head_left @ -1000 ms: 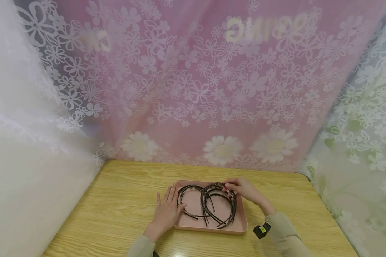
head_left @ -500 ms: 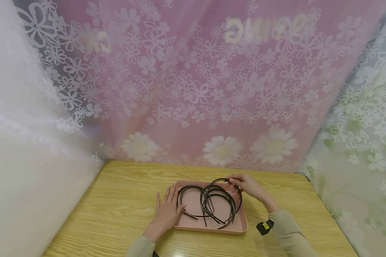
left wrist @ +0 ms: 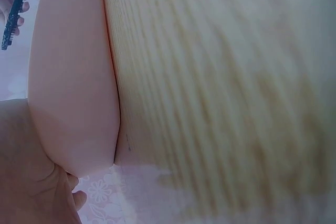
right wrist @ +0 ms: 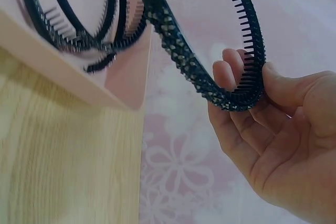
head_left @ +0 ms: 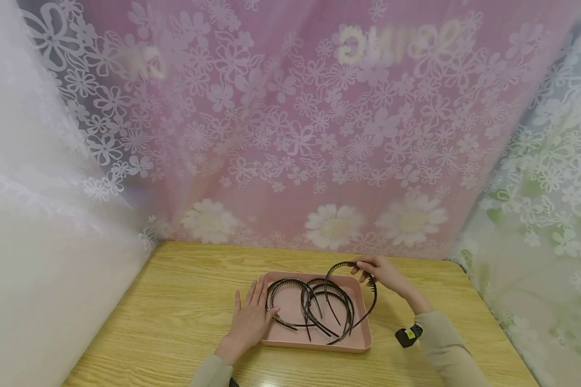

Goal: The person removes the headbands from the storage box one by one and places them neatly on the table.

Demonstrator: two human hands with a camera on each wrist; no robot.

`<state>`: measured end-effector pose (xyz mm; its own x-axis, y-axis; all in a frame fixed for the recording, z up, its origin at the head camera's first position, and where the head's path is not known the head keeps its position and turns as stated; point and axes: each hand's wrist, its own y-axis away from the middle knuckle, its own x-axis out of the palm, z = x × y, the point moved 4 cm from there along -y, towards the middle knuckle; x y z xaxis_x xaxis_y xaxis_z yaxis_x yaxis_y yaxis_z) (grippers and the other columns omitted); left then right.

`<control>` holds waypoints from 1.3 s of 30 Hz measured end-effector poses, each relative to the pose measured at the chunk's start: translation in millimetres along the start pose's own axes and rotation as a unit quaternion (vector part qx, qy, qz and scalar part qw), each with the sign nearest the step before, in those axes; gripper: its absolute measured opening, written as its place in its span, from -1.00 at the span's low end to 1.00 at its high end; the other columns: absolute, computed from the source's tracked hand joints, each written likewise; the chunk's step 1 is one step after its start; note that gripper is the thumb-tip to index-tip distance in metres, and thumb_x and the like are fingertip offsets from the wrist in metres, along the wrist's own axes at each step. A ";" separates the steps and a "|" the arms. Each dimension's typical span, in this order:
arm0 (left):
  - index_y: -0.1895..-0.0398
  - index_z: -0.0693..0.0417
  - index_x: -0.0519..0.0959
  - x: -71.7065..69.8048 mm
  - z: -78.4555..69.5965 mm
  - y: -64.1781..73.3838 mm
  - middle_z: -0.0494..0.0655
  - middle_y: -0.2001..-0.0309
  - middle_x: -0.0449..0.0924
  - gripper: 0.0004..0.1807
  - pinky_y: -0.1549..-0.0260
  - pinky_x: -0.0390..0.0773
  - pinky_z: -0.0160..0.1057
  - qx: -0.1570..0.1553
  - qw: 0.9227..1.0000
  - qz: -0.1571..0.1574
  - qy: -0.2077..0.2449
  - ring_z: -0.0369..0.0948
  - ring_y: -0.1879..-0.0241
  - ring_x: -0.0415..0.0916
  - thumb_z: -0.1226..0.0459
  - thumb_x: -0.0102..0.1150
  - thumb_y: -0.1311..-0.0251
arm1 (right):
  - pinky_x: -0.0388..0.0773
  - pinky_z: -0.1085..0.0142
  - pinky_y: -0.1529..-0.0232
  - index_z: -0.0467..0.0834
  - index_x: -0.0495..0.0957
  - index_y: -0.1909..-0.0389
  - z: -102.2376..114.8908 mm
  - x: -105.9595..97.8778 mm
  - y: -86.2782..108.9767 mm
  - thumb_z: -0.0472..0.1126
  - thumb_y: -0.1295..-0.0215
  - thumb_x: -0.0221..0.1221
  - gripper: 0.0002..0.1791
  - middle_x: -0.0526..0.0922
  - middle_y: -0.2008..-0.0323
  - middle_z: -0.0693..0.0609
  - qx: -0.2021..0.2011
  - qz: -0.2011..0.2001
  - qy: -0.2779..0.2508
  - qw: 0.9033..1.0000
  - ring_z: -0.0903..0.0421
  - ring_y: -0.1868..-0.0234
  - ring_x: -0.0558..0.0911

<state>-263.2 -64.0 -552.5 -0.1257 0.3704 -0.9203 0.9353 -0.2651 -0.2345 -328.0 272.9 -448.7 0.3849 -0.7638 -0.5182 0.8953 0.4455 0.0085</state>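
My right hand (head_left: pixel 381 273) pinches a black toothed headband (head_left: pixel 375 298) by the top of its arc, above the tray's right side. In the right wrist view, the thumb and fingers close on the curve of this headband (right wrist: pixel 181 61), which has dark sparkling beads outside and comb teeth inside. My left hand (head_left: pixel 249 321) rests on the left edge of the pink tray (head_left: pixel 314 348), fingers straight, thumb over the rim. The left wrist view shows the left hand (left wrist: pixel 26 166) against the tray's outer wall (left wrist: pixel 73 77). Several other black headbands (head_left: pixel 290 280) lie overlapping inside the tray.
The tray stands on a wood-grain table (head_left: pixel 189 279). A pink flowered curtain (head_left: pixel 290 161) hangs behind it, with pale sheets on both sides. A small black device (head_left: pixel 406 337) is strapped at the right wrist.
My right hand has drawn the headband up and to the right, out of the overlapping pile. The left hand and the tray have stayed in place.
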 end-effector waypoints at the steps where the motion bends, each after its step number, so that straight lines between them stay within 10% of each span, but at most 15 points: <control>1: -0.59 0.28 0.07 -0.1 -0.1 0.0 0.15 -0.61 -0.03 -0.19 -0.42 -0.11 0.41 0.000 1.000 0.000 0.002 0.13 -0.57 -0.03 -0.04 -0.01 -0.51 | 0.69 0.25 0.37 -0.51 0.42 -0.28 -1.4 -3.0 0.5 -0.25 -0.64 -0.08 -0.57 0.64 0.05 -0.38 0.001 -0.004 0.000 1.000 0.13 0.34 0.69; 26: -0.58 0.30 0.08 -1.9 -0.5 0.0 0.14 -0.61 -0.03 -0.20 -0.42 -0.11 0.41 0.000 1.000 0.003 0.005 0.13 -0.57 -0.03 -0.04 -0.02 -0.51 | 0.64 0.19 0.38 -0.55 0.37 -0.29 -51.6 -93.9 1.9 -0.28 -0.66 -0.14 -0.56 0.68 0.10 -0.28 0.066 -0.063 0.098 0.991 0.09 0.33 0.67; 39: -0.56 0.32 0.12 -3.3 -1.1 1.0 0.17 -0.59 0.03 -0.20 -0.39 -0.06 0.43 0.006 1.000 -0.004 -0.002 0.15 -0.55 0.03 -0.03 0.02 -0.49 | 0.65 0.03 0.30 -0.49 0.39 -0.31 -84.6 -100.5 -8.6 -0.27 -0.64 -0.09 -0.57 0.69 0.06 -0.33 0.097 -0.069 0.127 0.985 -0.01 0.29 0.70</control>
<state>-261.5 -64.4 -549.3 -0.1350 0.3698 -0.9193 0.9301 -0.2726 -0.2462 -393.3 385.4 -469.1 0.2093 -0.6580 -0.7234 0.9707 0.2289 0.0727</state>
